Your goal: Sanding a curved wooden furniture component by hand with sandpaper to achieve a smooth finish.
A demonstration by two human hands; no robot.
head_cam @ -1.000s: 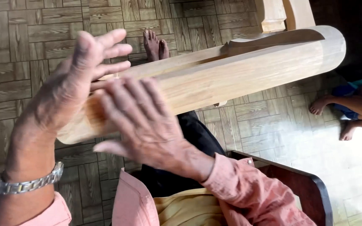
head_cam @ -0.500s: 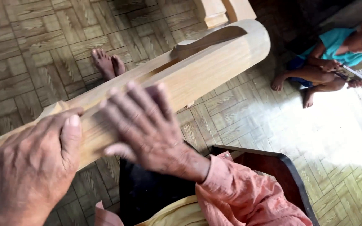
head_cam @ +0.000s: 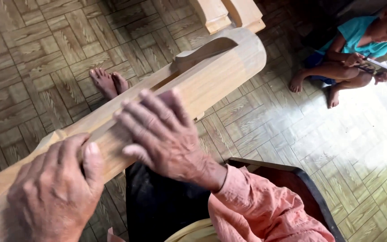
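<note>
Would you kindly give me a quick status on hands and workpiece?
Left hand gripping wooden piece. Right hand flat on it. Nothing blocking.

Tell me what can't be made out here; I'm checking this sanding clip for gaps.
- Head view: whatever lies under the right hand is covered by the palm and fingers.
- The near end of the wooden piece is hidden behind the left hand and cut by the frame's left edge.
- The seated person's handheld object is too small to identify.

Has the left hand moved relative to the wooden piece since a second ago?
Yes. The left hand, earlier raised open above the wooden piece, now grips its near end.
</note>
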